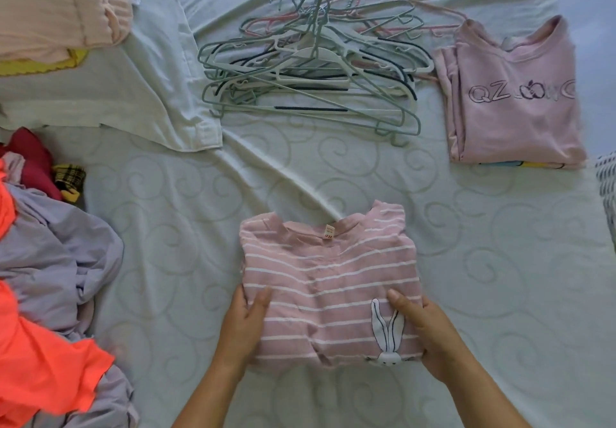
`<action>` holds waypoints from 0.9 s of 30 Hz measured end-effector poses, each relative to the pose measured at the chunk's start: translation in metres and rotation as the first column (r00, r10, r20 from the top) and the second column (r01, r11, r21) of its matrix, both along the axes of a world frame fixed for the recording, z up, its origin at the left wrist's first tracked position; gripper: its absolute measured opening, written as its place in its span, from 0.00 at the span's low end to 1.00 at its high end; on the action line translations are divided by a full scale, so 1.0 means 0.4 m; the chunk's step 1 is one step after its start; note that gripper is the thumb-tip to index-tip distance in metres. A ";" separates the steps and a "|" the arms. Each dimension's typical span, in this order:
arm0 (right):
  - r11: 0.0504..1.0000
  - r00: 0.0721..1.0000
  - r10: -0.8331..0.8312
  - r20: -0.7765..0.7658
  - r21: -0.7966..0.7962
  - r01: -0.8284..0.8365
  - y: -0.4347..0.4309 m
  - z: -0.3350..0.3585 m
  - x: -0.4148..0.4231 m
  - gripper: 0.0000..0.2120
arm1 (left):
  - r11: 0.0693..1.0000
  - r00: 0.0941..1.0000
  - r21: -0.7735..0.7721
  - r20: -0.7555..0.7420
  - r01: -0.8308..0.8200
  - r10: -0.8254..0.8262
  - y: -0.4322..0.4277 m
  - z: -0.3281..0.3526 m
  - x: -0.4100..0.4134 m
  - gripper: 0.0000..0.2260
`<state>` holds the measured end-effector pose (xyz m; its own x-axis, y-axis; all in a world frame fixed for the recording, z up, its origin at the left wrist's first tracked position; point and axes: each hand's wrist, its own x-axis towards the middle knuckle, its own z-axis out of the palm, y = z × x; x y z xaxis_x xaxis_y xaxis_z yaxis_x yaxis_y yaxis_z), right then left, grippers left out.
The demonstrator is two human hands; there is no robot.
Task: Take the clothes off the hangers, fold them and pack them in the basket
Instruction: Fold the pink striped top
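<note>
A folded pink shirt with white stripes and a rabbit print (330,281) lies on the bed in front of me. My left hand (245,324) grips its left edge, thumb on top and fingers under the fabric. My right hand (423,327) grips its right edge the same way, thumb beside the rabbit's ears. A pile of empty hangers (313,61), grey, white and pink, lies at the back centre. At the back right, a folded pink shirt with lettering (513,94) tops a small stack. No basket is in view.
The pale green bedsheet (200,211) has a swirl pattern. Unfolded clothes, lilac (56,254) and bright orange (43,371), are heaped at the left. A pink ribbed garment (56,4) lies at the top left. A patterned item (608,187) shows at the right edge.
</note>
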<state>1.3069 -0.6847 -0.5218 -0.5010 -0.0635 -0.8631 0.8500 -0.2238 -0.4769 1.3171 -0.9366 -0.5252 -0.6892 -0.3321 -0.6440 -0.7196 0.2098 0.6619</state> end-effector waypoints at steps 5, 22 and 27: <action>0.998 0.990 -0.060 -0.125 -0.020 0.058 0.132 0.144 -0.074 0.12 | 0.940 0.995 0.325 0.037 -0.102 0.096 0.084 0.172 -0.113 0.09; 0.851 0.916 0.129 -0.380 0.517 0.095 0.788 0.133 -0.655 0.21 | 0.904 0.974 0.374 -0.160 0.209 -0.159 0.687 0.090 -0.752 0.15; 0.486 0.789 0.560 -0.254 0.872 -0.064 0.759 -0.036 -0.611 0.37 | 0.883 0.930 0.299 -0.050 0.361 -0.363 0.735 -0.038 -0.617 0.24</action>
